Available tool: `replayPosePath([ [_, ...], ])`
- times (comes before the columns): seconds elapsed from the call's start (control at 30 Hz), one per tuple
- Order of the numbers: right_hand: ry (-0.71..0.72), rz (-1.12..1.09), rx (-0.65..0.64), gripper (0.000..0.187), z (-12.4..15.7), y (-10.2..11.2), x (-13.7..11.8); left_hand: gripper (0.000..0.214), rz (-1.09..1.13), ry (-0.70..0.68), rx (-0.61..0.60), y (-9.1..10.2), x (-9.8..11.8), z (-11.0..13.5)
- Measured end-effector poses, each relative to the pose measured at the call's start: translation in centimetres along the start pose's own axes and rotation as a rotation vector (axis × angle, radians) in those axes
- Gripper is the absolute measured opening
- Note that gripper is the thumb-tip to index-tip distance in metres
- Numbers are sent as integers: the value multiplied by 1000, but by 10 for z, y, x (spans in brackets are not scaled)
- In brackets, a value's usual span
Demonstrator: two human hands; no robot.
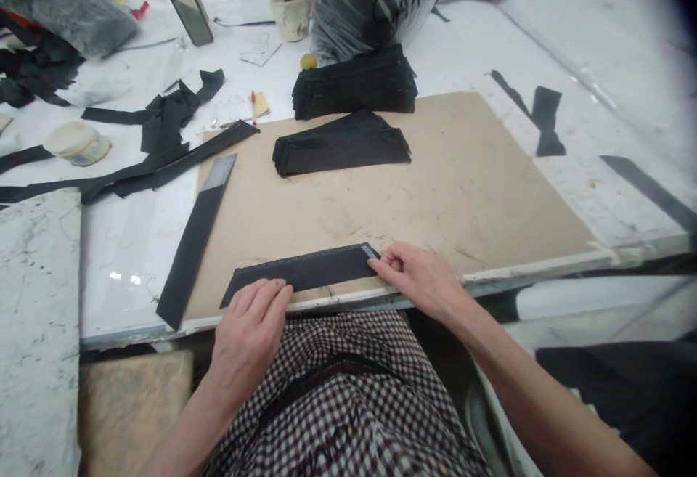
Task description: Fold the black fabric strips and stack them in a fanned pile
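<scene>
Left hand [247, 339] flat on black strip [299, 272], fingers [272, 292] close together, resting on it, no grip. Right hand [419, 281] at strip's right end, fingers [384, 263] pressing down, also no grip. Strip lies along near edge of tan board [462, 194]. Second strip [193, 245] along board's left edge. Stacked black strips [342, 144] mid-board; taller stack [353, 85] at far edge.

Desk: a cardboard sheet [479, 201] is laid on the desk [128, 303].
On sheet: a stack of cloth strips [342, 147] is placed at centre, a second stack [353, 88] behind it at the far edge.
Near edge: a cloth strip [299, 272] is pressed down by the left hand [247, 339] and right hand [419, 281].
Left: a loose strip [190, 259] is laid along the sheet.
Behind: a plastic bag [375, 5] is set beyond the stacks, a cup [291, 16] to its left.
</scene>
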State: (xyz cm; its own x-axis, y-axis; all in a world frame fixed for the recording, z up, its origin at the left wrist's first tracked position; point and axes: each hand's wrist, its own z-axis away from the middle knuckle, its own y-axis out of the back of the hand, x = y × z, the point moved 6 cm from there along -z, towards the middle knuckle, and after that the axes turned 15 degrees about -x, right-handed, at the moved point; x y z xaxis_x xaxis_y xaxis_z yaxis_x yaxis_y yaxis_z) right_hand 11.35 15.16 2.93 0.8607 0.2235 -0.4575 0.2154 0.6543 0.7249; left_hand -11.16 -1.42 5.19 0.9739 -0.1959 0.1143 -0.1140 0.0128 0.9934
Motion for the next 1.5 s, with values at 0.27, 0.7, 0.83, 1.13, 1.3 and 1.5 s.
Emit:
replayPosePath([
  [0.27, 54, -1, -8, 39, 2, 2, -2, 31, 141, -43, -30, -20, -1, -9],
  [0.7, 71, -27, 32, 37, 2, 0, 0, 47, 62, -65, -109, -24, -3, -8],
  [0.83, 86, -36, 50, 34, 3, 1, -1, 48, 6, -88, -130, -30, -5, -6],
  [1.13, 89, -28, 68, 32, 7, 5, -6, 46, -39, -105, -116, -30, -5, -7],
  [1.3, 75, -19, 79, 31, 6, 5, -6, 43, -51, -105, -102, -31, -4, -8],
  [1.5, 67, 9, 71, 29, 5, 4, -6, 47, -44, -106, -93, -34, -6, -6],
])
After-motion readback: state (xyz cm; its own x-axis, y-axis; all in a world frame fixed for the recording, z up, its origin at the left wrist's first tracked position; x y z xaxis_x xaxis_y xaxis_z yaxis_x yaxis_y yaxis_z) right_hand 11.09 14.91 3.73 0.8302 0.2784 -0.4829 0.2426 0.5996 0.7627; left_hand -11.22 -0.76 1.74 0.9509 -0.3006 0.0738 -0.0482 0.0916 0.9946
